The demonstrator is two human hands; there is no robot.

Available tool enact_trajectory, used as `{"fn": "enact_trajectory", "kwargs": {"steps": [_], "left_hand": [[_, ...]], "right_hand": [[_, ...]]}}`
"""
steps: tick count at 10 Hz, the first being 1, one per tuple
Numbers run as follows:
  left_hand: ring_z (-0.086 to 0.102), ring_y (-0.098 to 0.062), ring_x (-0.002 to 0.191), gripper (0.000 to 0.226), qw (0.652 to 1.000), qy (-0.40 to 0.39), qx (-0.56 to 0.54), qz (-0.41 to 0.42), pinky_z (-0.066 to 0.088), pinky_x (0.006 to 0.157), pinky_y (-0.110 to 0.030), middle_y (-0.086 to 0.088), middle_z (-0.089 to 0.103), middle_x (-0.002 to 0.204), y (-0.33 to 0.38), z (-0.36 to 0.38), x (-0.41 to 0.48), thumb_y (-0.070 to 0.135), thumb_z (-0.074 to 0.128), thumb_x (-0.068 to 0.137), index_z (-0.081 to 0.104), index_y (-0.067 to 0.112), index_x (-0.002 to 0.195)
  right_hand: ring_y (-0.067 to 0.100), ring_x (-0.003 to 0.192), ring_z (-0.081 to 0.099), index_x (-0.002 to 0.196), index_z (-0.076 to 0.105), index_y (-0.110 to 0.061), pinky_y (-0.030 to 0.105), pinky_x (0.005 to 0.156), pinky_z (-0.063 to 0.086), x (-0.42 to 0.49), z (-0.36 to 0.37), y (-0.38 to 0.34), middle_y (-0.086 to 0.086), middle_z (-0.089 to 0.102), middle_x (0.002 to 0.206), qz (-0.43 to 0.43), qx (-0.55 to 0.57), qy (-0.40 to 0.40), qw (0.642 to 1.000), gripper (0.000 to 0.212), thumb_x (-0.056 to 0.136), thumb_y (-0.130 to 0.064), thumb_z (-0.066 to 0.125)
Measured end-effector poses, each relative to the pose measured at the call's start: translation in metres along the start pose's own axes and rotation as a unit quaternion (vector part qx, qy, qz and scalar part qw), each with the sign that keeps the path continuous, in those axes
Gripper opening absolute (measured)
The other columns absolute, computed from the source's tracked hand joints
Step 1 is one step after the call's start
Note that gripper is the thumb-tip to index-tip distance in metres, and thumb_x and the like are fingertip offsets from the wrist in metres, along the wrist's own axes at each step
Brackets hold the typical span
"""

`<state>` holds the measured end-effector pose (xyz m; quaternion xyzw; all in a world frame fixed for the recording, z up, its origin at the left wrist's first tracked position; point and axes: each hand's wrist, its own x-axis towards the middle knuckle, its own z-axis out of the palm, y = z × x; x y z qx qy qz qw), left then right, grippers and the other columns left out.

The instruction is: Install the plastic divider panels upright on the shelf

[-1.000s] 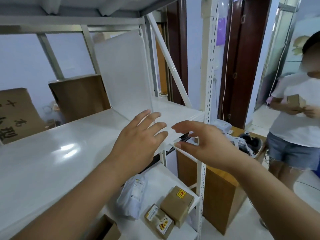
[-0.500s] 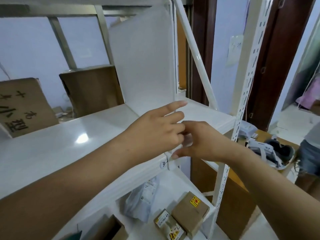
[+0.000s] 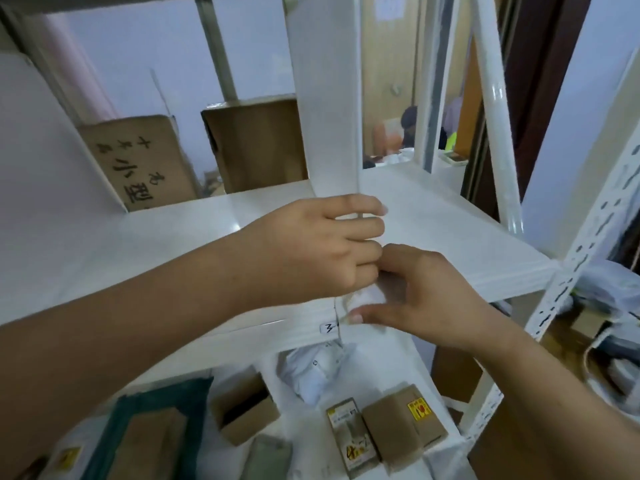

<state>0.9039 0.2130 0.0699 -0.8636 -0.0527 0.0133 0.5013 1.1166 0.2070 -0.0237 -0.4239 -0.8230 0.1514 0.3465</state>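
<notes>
A white plastic divider panel stands upright on the white shelf, seen almost edge-on. My left hand is closed around the panel's lower front edge, fingers wrapped over it. My right hand is just below and to the right, at the shelf's front lip. Its thumb and fingers pinch a small white piece at the panel's foot. What that piece is cannot be told. A second white panel stands at the far left of the shelf.
Two cardboard boxes stand at the back of the shelf. White perforated posts and a slanted brace frame the right side. The lower shelf holds small cartons and a white parcel. A person sits in the room behind.
The view has moved in closer, so the panel is now almost edge-on. My left hand has closed on its lower front edge. My right hand now pinches the small white piece at the shelf lip.
</notes>
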Motion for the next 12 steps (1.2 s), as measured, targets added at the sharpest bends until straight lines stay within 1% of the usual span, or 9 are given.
{"fn": "enact_trajectory", "kwargs": {"steps": [1,2,3,5,7,8,9,11,12], "left_hand": [[0.067,-0.02,0.098,0.04,0.999,-0.046,-0.004,0.0,0.034,0.124,-0.036,0.005,0.065,0.085,-0.006,-0.004,0.001,0.002,0.039,0.112,0.066,0.022,0.09],[0.062,-0.022,0.098,0.04,0.998,-0.064,-0.01,-0.012,0.03,0.123,-0.038,0.003,0.061,0.084,-0.001,-0.005,0.002,0.001,0.038,0.111,0.066,0.02,0.091],[0.06,-0.022,0.095,0.034,0.998,-0.047,-0.012,-0.04,0.034,0.122,-0.038,0.001,0.058,0.083,0.002,-0.004,0.004,0.002,0.045,0.111,0.066,0.018,0.09],[0.045,-0.021,0.098,0.031,0.998,-0.005,-0.04,-0.047,0.026,0.121,-0.039,-0.001,0.056,0.085,0.003,0.007,0.005,0.0,0.046,0.11,0.066,0.014,0.091],[0.049,-0.023,0.098,0.06,0.995,0.001,-0.087,-0.047,0.013,0.122,-0.036,-0.004,0.06,0.084,0.006,0.016,0.004,0.002,0.016,0.114,0.071,0.01,0.092],[0.058,-0.024,0.093,0.064,0.994,0.005,-0.106,-0.04,0.02,0.119,-0.038,-0.003,0.061,0.082,0.003,0.012,0.006,0.003,0.014,0.114,0.073,0.011,0.091],[0.066,-0.025,0.09,0.059,0.991,0.027,-0.126,-0.047,0.027,0.117,-0.038,0.0,0.067,0.084,0.005,0.005,0.005,0.004,0.022,0.115,0.076,0.014,0.096],[0.061,-0.022,0.126,0.034,0.96,0.032,-0.22,-0.17,0.029,0.122,-0.037,0.001,0.074,0.12,0.047,-0.01,-0.009,0.01,0.044,0.111,0.077,0.02,0.113],[0.057,-0.023,0.134,0.026,0.908,0.074,-0.291,-0.291,0.041,0.114,-0.039,-0.002,0.069,0.135,0.085,-0.02,-0.033,0.008,0.066,0.101,0.073,0.018,0.124]], "right_hand": [[0.008,0.076,0.059,0.093,0.069,-0.032,0.016,0.064,0.038,-0.002,-0.006,0.002,-0.013,0.065,0.081,-0.023,0.003,-0.003,1.0,0.036,0.075,-0.061,0.079],[0.005,0.075,0.058,0.095,0.074,-0.028,0.014,0.065,0.037,-0.004,-0.008,0.003,-0.01,0.068,0.083,-0.037,0.017,-0.002,0.999,0.035,0.077,-0.058,0.078],[0.005,0.072,0.055,0.094,0.075,-0.025,0.019,0.065,0.036,-0.005,-0.007,0.001,-0.004,0.068,0.081,-0.04,0.022,0.003,0.999,0.035,0.077,-0.056,0.077],[0.006,0.071,0.056,0.093,0.076,-0.027,0.019,0.064,0.037,-0.005,-0.003,0.001,-0.007,0.069,0.08,-0.03,0.017,0.022,0.999,0.033,0.077,-0.056,0.079],[0.012,0.066,0.06,0.088,0.079,-0.034,0.015,0.062,0.038,-0.003,-0.005,0.005,-0.015,0.069,0.073,-0.009,0.061,0.032,0.998,0.028,0.069,-0.054,0.086],[0.01,0.06,0.055,0.086,0.07,-0.045,0.011,0.059,0.034,-0.001,-0.005,0.003,-0.019,0.062,0.062,-0.019,0.064,0.028,0.997,0.024,0.07,-0.053,0.087],[0.009,0.06,0.056,0.083,0.066,-0.049,0.011,0.059,0.037,-0.004,-0.006,0.001,-0.027,0.064,0.067,-0.005,0.065,0.027,0.998,0.027,0.069,-0.054,0.089],[0.011,0.076,0.07,0.113,0.071,-0.034,0.032,0.077,0.056,-0.008,-0.003,-0.006,-0.017,0.075,0.087,0.012,0.066,0.052,0.996,0.049,0.07,-0.049,0.088],[0.007,0.087,0.068,0.127,0.058,-0.027,0.025,0.082,0.056,-0.03,0.01,-0.003,-0.013,0.068,0.095,-0.048,0.024,0.147,0.988,0.053,0.083,-0.039,0.083]]}}
